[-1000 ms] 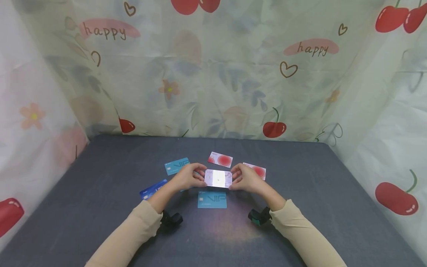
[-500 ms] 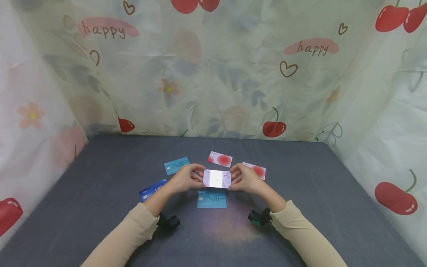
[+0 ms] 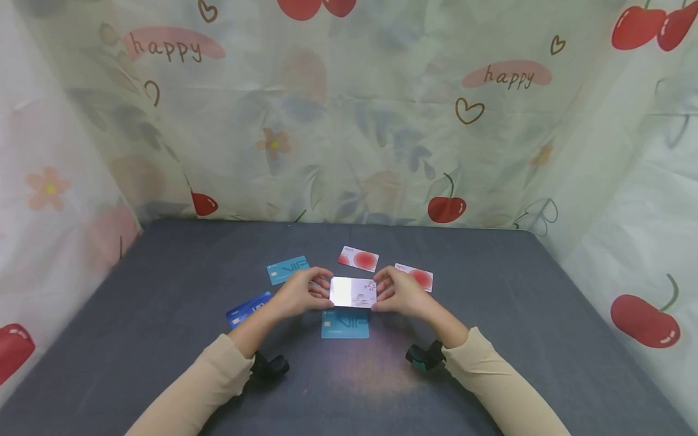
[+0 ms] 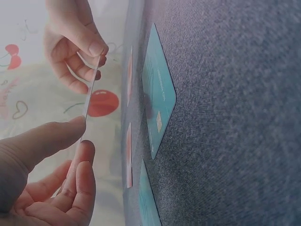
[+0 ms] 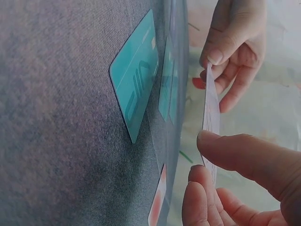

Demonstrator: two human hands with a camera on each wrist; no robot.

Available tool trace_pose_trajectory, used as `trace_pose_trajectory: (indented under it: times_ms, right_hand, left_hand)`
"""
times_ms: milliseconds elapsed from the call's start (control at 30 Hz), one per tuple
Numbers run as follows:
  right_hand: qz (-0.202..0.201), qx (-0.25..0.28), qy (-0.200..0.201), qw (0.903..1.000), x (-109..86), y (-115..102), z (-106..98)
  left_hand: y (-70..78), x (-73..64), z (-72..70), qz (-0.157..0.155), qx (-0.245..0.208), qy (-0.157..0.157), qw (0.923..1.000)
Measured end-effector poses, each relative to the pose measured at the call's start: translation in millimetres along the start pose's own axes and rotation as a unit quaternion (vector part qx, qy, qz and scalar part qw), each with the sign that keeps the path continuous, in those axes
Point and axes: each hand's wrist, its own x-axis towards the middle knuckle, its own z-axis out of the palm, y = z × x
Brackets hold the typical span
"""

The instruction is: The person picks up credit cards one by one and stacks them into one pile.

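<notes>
A pale lilac card (image 3: 360,293) with a faint blossom print is held above the table by its two short ends. My left hand (image 3: 297,295) pinches the left end between thumb and fingertips. At the other end my right hand (image 3: 403,292) pinches it the same way. Seen nearly edge-on in the left wrist view, the card (image 4: 91,96) spans from one thumb to the other. Below and nearer to me lies a teal VIP card (image 3: 345,327). A white glare covers the held card's left half.
Around the hands, flat on the dark grey table (image 3: 491,303), lie a teal VIP card (image 3: 283,270) at back left, a blue card (image 3: 246,310) by the left forearm, and two pink-and-red cards, one at the back (image 3: 358,258), another (image 3: 418,278) behind the right hand. A printed curtain (image 3: 349,151) encloses the table.
Both hands keep hold of the card, which has shifted very slightly left. The glare on it has slid from its middle to its left half. The left forearm has swung a little outward.
</notes>
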Motion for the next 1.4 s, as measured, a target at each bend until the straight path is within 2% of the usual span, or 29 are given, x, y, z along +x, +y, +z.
trace_pose_trajectory:
  times_ms: [333, 667, 1200, 1400]
  right_hand:
    - [-0.013, 0.003, 0.001, 0.9999, -4.1, -3, 1]
    - [-0.026, 0.004, 0.001, 0.9996, -7.3, -4, 4]
    - [-0.05, 0.018, -0.009, 0.9986, -11.9, -4, 8]
    - [-0.05, 0.017, -0.012, 0.9985, -13.0, -3, 10]
  left_hand:
    - [4.9, -8.9, -0.9, -0.027, 0.004, 0.005, 0.9996]
    - [2.5, -15.0, -1.6, -0.008, 0.015, 0.003, 0.9998]
    - [0.6, -22.2, -1.7, 0.01, 0.006, 0.007, 0.9999]
    - [-1.4, -23.3, -0.4, 0.004, 0.009, 0.011, 0.9999]
